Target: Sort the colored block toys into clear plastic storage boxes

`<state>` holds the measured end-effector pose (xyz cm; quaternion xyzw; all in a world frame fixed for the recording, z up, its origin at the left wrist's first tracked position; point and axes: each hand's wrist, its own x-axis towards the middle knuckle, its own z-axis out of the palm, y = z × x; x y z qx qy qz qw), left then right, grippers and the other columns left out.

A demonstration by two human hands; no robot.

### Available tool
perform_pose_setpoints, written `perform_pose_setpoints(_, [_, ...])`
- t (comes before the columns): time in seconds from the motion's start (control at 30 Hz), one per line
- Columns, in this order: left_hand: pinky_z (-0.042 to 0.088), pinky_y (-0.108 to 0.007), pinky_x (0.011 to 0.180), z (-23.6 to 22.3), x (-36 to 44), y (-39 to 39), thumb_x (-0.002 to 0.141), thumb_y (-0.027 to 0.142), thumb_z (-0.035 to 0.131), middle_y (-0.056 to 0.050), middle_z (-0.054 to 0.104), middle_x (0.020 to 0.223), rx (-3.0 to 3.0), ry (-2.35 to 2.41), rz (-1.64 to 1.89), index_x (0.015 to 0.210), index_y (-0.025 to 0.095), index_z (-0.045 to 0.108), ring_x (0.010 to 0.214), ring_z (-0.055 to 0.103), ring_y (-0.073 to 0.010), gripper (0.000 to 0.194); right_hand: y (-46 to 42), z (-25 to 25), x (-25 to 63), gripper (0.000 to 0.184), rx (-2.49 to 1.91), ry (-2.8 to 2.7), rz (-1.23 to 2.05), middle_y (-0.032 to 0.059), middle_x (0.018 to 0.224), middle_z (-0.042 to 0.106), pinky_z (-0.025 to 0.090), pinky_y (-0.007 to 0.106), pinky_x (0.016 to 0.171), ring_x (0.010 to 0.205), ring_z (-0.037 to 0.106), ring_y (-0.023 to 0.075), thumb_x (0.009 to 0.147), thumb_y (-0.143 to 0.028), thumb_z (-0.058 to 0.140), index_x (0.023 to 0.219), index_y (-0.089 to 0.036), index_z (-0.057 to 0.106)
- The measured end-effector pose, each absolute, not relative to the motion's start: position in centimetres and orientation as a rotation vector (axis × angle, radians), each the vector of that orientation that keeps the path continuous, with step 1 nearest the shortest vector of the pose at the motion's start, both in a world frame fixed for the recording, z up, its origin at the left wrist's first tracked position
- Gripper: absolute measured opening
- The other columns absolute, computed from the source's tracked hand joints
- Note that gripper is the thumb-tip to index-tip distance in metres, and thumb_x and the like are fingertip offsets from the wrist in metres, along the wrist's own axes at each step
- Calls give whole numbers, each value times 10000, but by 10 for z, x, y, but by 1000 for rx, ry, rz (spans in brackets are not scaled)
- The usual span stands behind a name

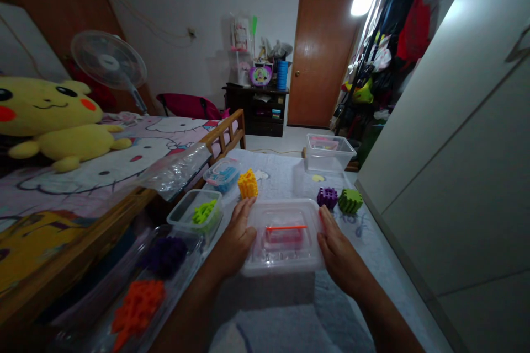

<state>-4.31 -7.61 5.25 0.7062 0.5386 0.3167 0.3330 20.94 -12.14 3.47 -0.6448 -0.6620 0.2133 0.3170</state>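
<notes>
Well, left hand (234, 237) and right hand (340, 253) pressing open, unclenched against opposite sides of clear plastic box (284, 262), seemingly steadying it; orange stick (286, 227) lying inside box; yellow block (248, 184) sitting just beyond box; purple block (327, 197) sitting beside box.

A clear plastic tub (284, 259) shows a pink piece (284, 240) inside and a thin orange-red stick (286, 227) across it. Around it, a yellow ridged block (248, 184), a deep purple block (327, 197) and a green block (350, 201) sit on a pale blue-grey cloth (285, 182). A lime-green piece (203, 212) shows through a small clear box (194, 214), bright blue pieces (221, 176) through another. A dark purple cluster (164, 256) and an orange cluster (137, 306) lie lower left. A pink-and-white Hello Kitty bedsheet (99, 171) lies beneath a yellow Pikachu plush (49, 116) with red cheeks.
</notes>
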Motion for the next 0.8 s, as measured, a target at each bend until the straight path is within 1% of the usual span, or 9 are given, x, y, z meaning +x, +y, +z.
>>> perform_pose_setpoints(0.1, [123, -471, 1233, 56, -43, -77, 857, 251, 346, -215, 205, 1622, 2015, 1462, 683, 1517, -5, 269, 1515, 159, -281, 712, -122, 33, 209, 637, -1688, -1790, 527, 207, 1607, 250, 185, 455, 1221, 1495, 224, 255, 940, -297, 302, 1495, 14, 335])
perform_pose_setpoints(0.23, [103, -537, 1216, 64, -42, -77, 866, 257, 371, -229, 216, 1621, 2141, 1502, 559, 1532, 12, 241, 1518, 132, -311, 721, -121, 34, 208, 642, -1696, -1797, 532, 224, 1609, 227, 166, 467, 1220, 1497, 212, 265, 941, -292, 294, 1490, 38, 328])
perform_pose_setpoints(0.33, [68, -573, 1207, 64, -42, -77, 849, 270, 426, -224, 234, 1618, 2105, 1498, 591, 1528, 38, 265, 1516, 136, -329, 735, -120, 39, 207, 653, -1705, -1762, 583, 213, 1608, 245, 153, 452, 1223, 1497, 216, 255, 935, -309, 311, 1500, 19, 322])
perform_pose_setpoints(0.4, [73, -543, 1218, 61, -43, -78, 832, 287, 466, -211, 219, 1626, 1953, 1454, 702, 1535, 50, 244, 1517, 141, -319, 775, -121, 43, 207, 680, -1722, -1711, 643, 200, 1611, 251, 146, 437, 1226, 1496, 226, 248, 931, -345, 330, 1513, 5, 302])
perform_pose_setpoints(0.43, [96, -520, 1224, 59, -43, -78, 827, 295, 479, -196, 213, 1632, 1825, 1417, 780, 1544, 67, 223, 1516, 153, -309, 795, -122, 45, 207, 702, -1736, -1667, 681, 191, 1613, 250, 146, 431, 1226, 1495, 230, 247, 928, -374, 343, 1522, -5, 287])
perform_pose_setpoints(0.5, [193, -480, 1218, 54, -43, -80, 835, 311, 481, -159, 239, 1632, 1497, 1310, 947, 1553, 121, 207, 1505, 210, -291, 791, -125, 48, 209, 762, -1760, -1559, 775, 171, 1620, 245, 157, 428, 1226, 1495, 232, 251, 916, -450, 391, 1541, -36, 255])
perform_pose_setpoints(0.63, [425, -405, 1106, 49, -42, -83, 836, 317, 508, -130, 389, 1567, 911, 1083, 1158, 1514, 193, 298, 1408, 423, -288, 720, -132, 48, 215, 853, -1747, -1353, 928, 154, 1604, 306, 214, 492, 1208, 1477, 290, 291, 880, -576, 495, 1560, -130, 237])
perform_pose_setpoints(0.7, [466, -368, 1068, 48, -41, -85, 791, 282, 564, -128, 422, 1546, 806, 1033, 1189, 1498, 197, 329, 1361, 485, -287, 750, -134, 47, 215, 842, -1748, -1339, 933, 157, 1589, 342, 226, 526, 1199, 1461, 324, 311, 879, -606, 507, 1551, -157, 270])
perform_pose_setpoints(0.8, [476, -375, 1056, 44, -40, -88, 730, 211, 613, -125, 475, 1508, 891, 1004, 1203, 1476, 194, 389, 1332, 511, -304, 779, -137, 50, 212, 755, -1678, -1495, 891, 143, 1580, 367, 213, 507, 1211, 1465, 321, 291, 924, -600, 445, 1533, -171, 319])
